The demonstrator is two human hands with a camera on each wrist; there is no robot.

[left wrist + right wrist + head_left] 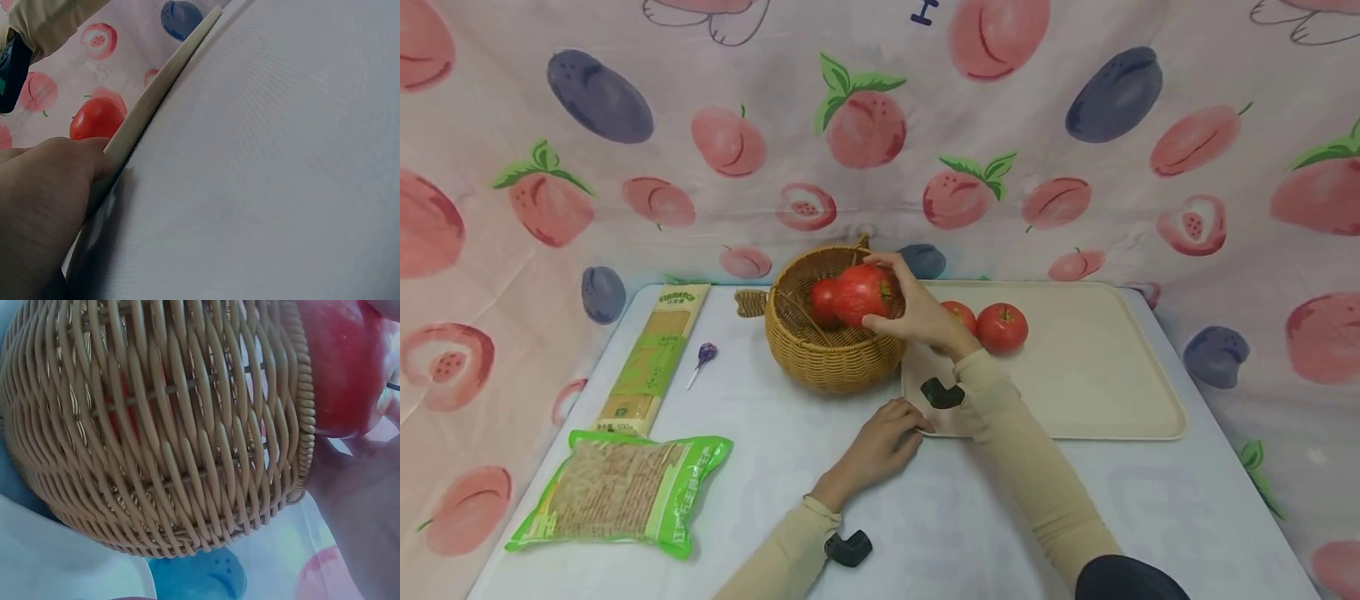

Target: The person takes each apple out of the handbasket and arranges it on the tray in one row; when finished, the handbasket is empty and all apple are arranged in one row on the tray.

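My right hand point(917, 312) grips a red apple point(863, 296) over the right side of a round wicker basket point(835, 367). Behind that apple, another round red fruit point(824, 302) shows inside the basket; in the right wrist view its red comes through the weave. The held apple point(344, 369) is right at the basket's rim there. My left hand point(880, 442) holds the near left corner of a cream tray point(1090, 367), fingers bent at its rim. On the tray, two red fruits point(1002, 327) lie near the basket, one partly hidden by my right hand.
At the left lie a noodle packet point(651, 358), a purple-wrapped lollipop point(706, 353) and a green-edged bag point(617, 492) of pale brown food. A fruit-printed cloth point(880, 200) hangs behind the white table point(760, 475). The basket's woven handle point(750, 302) sticks out left.
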